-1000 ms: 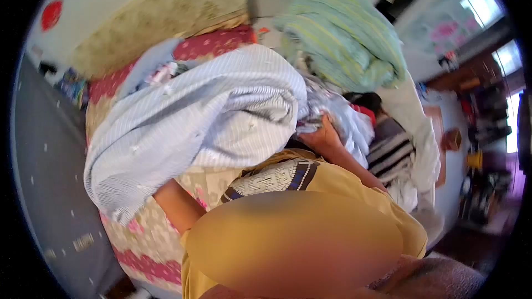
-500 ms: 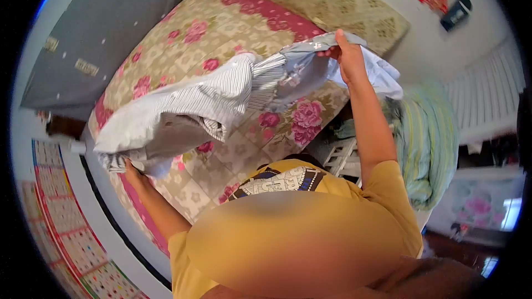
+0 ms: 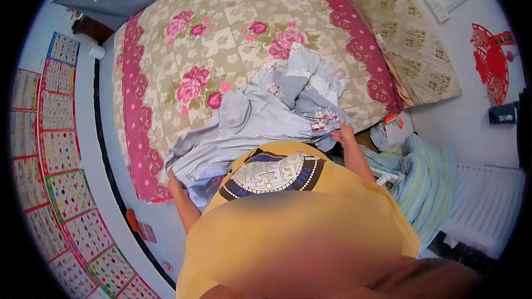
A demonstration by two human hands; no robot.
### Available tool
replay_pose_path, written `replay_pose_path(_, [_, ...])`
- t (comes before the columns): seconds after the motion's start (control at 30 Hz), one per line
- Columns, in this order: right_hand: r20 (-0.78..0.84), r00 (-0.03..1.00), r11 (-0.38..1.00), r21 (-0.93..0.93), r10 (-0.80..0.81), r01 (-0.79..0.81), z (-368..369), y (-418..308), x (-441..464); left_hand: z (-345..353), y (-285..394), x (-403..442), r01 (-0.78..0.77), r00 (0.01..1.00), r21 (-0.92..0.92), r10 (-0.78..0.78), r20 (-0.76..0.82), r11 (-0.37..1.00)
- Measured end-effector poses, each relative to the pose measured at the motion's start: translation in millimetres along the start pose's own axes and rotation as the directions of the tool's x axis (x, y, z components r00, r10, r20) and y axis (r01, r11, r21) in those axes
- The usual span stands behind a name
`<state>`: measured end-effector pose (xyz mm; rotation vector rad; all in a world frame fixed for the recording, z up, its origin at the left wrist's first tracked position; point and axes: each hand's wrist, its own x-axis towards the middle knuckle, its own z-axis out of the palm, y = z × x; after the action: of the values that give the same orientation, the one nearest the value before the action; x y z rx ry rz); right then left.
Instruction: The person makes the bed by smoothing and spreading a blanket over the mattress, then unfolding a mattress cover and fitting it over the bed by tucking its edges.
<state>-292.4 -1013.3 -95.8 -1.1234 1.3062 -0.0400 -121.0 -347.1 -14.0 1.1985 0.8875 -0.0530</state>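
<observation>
A grey-blue striped garment (image 3: 257,115) with floral patches lies crumpled across the near side of the bed; whether it is a dress or a shirt I cannot tell. Its left end is gripped by my left hand (image 3: 176,186), close to the bed's near left corner. My right hand (image 3: 346,135) pinches the other end beside a patch of red and white flowers. Between the two hands the cloth runs in loose folds, and a paler part spreads out toward the middle of the bed. Folds partly hide the fingertips of both hands.
Beneath the garment is a flowered bedspread (image 3: 160,61) with a dark pink border. A patterned mattress or board (image 3: 413,39) leans on the right wall. Green striped bedding (image 3: 424,188) is heaped at the right, near a white slatted piece (image 3: 482,205). Picture charts (image 3: 61,144) hang left.
The garment was stretched in the air between my raised hands; now it rests on the bed, nearer my body. Both hands have come down, and my view has turned.
</observation>
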Motion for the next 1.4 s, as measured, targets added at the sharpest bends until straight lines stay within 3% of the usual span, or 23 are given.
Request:
replay_pose_path(0.1, [0.034, 0.998, 0.995, -0.084, 0.052, -0.049, -4, 4, 10, 5, 7, 4, 0.039, 0.999, -0.041, -0.040, -0.024, 0.998])
replay_pose_path(0.17, [0.072, 0.997, 0.995, -0.099, 0.022, -0.015, -5, -22, 24, 15, 18, -4, -0.049, 0.998, -0.082, 0.045, -0.051, 0.995])
replay_pose_path(0.23, [0.121, 0.989, 0.970, -0.217, -0.082, 0.106, 0, -65, 60, 47, 58, -43, -0.185, 0.981, -0.105, 0.177, -0.081, 0.977])
replay_pose_path(0.27, [0.191, 0.970, 0.980, -0.105, -0.149, 0.171, 12, -117, 28, 56, 79, -58, -0.186, 0.981, -0.169, 0.173, -0.087, 0.968])
replay_pose_path(0.3, [0.233, 0.932, 0.936, -0.151, -0.278, 0.317, 19, -166, 3, 57, 95, -71, -0.189, 0.981, -0.234, 0.171, -0.095, 0.954])
replay_pose_path(0.37, [0.264, 0.786, 0.829, 0.153, -0.559, 0.538, 12, -236, 12, 38, 114, -82, -0.303, 0.953, -0.300, 0.281, -0.115, 0.905])
replay_pose_path(0.43, [0.144, 0.684, 0.609, 0.610, -0.715, 0.507, 5, -306, -35, 32, 128, -107, -0.379, 0.925, -0.374, 0.349, -0.149, 0.846])
replay_pose_path(0.47, [0.064, 0.679, 0.508, 0.715, -0.732, 0.480, -3, -328, -44, 31, 130, -122, -0.396, 0.918, -0.367, 0.371, -0.139, 0.841])
replay_pose_path(0.5, [-0.020, 0.677, 0.392, 0.802, -0.736, 0.450, -10, -339, -46, 29, 129, -132, -0.411, 0.911, -0.362, 0.393, -0.127, 0.837])
replay_pose_path(0.57, [-0.025, 0.645, 0.337, 0.837, -0.764, 0.431, 5, -338, -53, 11, 120, -118, -0.343, 0.939, -0.302, 0.322, -0.120, 0.889])
replay_pose_path(0.63, [0.090, 0.726, 0.430, 0.852, -0.682, 0.299, -2, -312, 11, 10, 106, -122, -0.298, 0.954, -0.276, 0.290, -0.071, 0.914])
replay_pose_path(0.7, [0.301, 0.836, 0.651, 0.755, -0.459, 0.085, 36, -260, 5, 29, 84, -143, -0.273, 0.956, -0.287, 0.291, 0.023, 0.918])
replay_pose_path(0.77, [0.626, 0.736, 0.712, 0.638, -0.257, -0.294, 88, -206, -4, 59, 84, -168, -0.253, 0.946, -0.169, 0.280, 0.161, 0.953])
replay_pose_path(0.83, [0.682, 0.717, 0.676, 0.597, -0.143, -0.433, 125, -151, 25, 76, 80, -189, -0.272, 0.904, -0.042, 0.271, 0.332, 0.961])
replay_pose_path(0.93, [0.673, 0.721, 0.711, 0.588, -0.166, -0.385, 167, -138, 46, 96, 87, -213, -0.269, 0.889, 0.037, 0.233, 0.395, 0.963])
replay_pose_path(1.03, [0.697, 0.671, 0.847, 0.495, -0.255, -0.192, 167, -162, 42, 93, 90, -212, -0.261, 0.893, 0.011, 0.237, 0.382, 0.965])
replay_pose_path(1.07, [0.651, 0.694, 0.842, 0.526, -0.307, -0.121, 162, -170, 39, 97, 88, -217, -0.258, 0.903, -0.013, 0.246, 0.351, 0.966])
replay_pose_path(1.17, [0.571, 0.776, 0.900, 0.435, -0.267, -0.011, 144, -174, 21, 101, 82, -235, -0.266, 0.902, -0.068, 0.273, 0.334, 0.962])
replay_pose_path(1.2, [0.698, 0.666, 0.947, 0.318, -0.263, 0.041, 140, -163, 26, 103, 82, -241, -0.275, 0.896, -0.082, 0.286, 0.338, 0.958])
replay_pose_path(1.27, [0.700, 0.714, 0.973, -0.147, -0.024, 0.176, 144, -129, 14, 119, 93, -255, -0.278, 0.863, -0.146, 0.313, 0.396, 0.950])
replay_pose_path(1.33, [0.755, 0.617, 0.863, -0.447, 0.222, 0.236, 156, -61, 35, 137, 105, -266, -0.319, 0.803, -0.193, 0.372, 0.464, 0.928])
replay_pose_path(1.37, [0.662, 0.692, 0.708, -0.634, 0.287, 0.312, 167, -38, 20, 145, 114, -272, -0.367, 0.772, -0.214, 0.424, 0.473, 0.905])
replay_pose_path(1.4, [0.736, 0.647, 0.655, -0.590, 0.198, 0.471, 173, -49, -25, 153, 125, -279, -0.413, 0.739, -0.233, 0.473, 0.480, 0.880])
